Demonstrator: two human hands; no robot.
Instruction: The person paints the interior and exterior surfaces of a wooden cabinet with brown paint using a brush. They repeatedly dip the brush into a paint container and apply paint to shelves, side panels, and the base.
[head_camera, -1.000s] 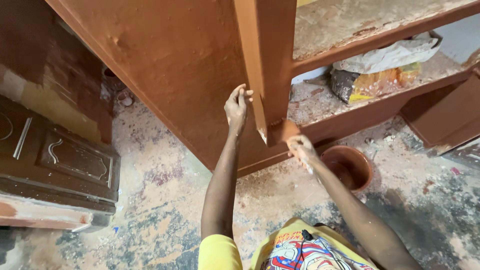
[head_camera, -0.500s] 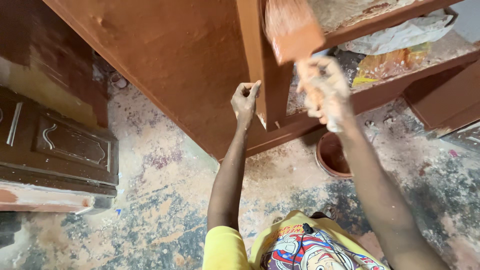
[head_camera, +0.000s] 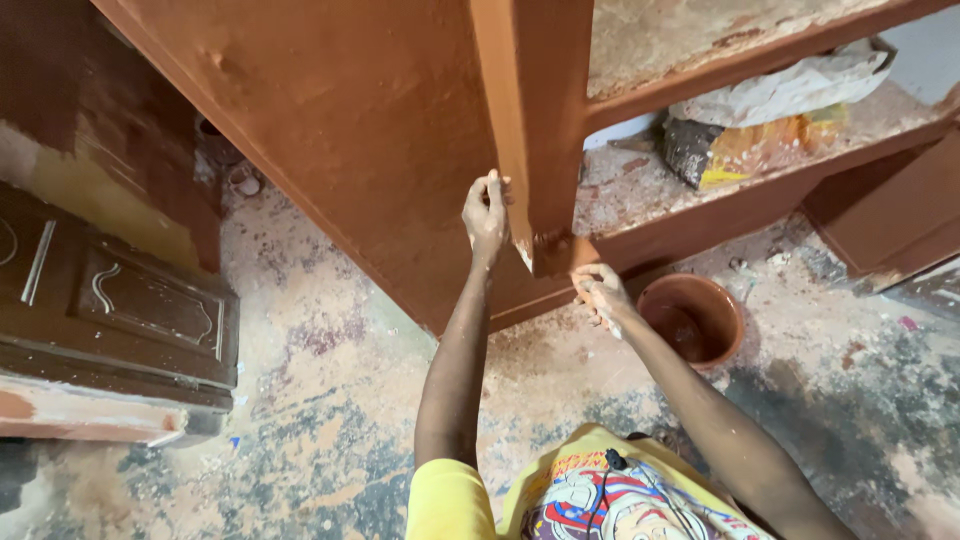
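Observation:
My left hand (head_camera: 487, 210) grips the front edge of a brown-painted upright board (head_camera: 535, 120) of a wooden cupboard. My right hand (head_camera: 600, 292) is shut on a paintbrush (head_camera: 578, 252) with brown paint on it. The brush head touches the foot of that upright, where it meets the lower shelf rail. A round clay-coloured bowl (head_camera: 692, 318) with brown paint in it stands on the floor just right of my right hand. The cupboard's wide side panel (head_camera: 330, 130) is coated in the same brown.
A dark carved wooden door panel (head_camera: 130, 305) lies at the left. Crumpled plastic bags (head_camera: 770, 125) sit on the lower shelf. Another brown board (head_camera: 885, 215) stands at the right. The concrete floor (head_camera: 300, 400) is stained and dusty.
My right hand, raised close to the camera with the brush half a second ago, has come back down to the foot of the upright. My left hand has kept its grip.

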